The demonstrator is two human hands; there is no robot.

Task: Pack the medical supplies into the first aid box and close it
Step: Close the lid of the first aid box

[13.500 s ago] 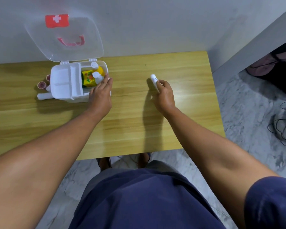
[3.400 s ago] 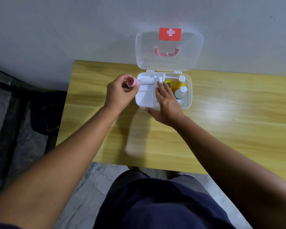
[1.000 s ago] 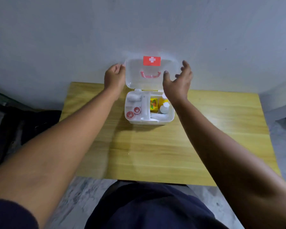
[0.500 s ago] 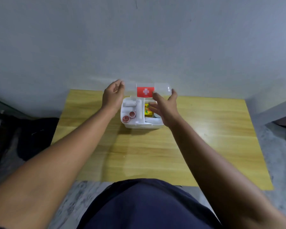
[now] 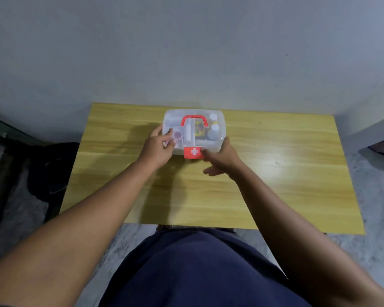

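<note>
At the left of the frame, beyond the tabletop's (image 5: 275, 196) edge, a dark bag-like heap (image 5: 51, 167) lies on the floor, well apart from the work. Moving right, the left hand (image 5: 156, 149) rests against the left front corner of the first aid box (image 5: 194, 131), its grip partly curled with the fingertips (image 5: 170, 132) laid on top of the clear lid (image 5: 217, 120); it clasps nothing, and by my reading it presses down there to steady the box and keep the lid seated. The box itself stands just above the centre of the frame, near the wall side of the tabletop, lid lowered over the base. Through the lid the packed supplies show: a round pink-capped pot (image 5: 177, 135) just beside the left fingertips, a yellow packet (image 5: 199, 129) in the middle, and white bottles (image 5: 213, 129) toward the right. The red handle (image 5: 194, 119) lies flat on the lid. At the front edge sits the red latch (image 5: 193, 152) with its white cross, between the two hands. The right hand (image 5: 223, 159) meets the box at its right front corner, its grip loosely open with the thumb touching the latch's right end, probably to snap it down. Whether the latch is fully engaged cannot be told.
</note>
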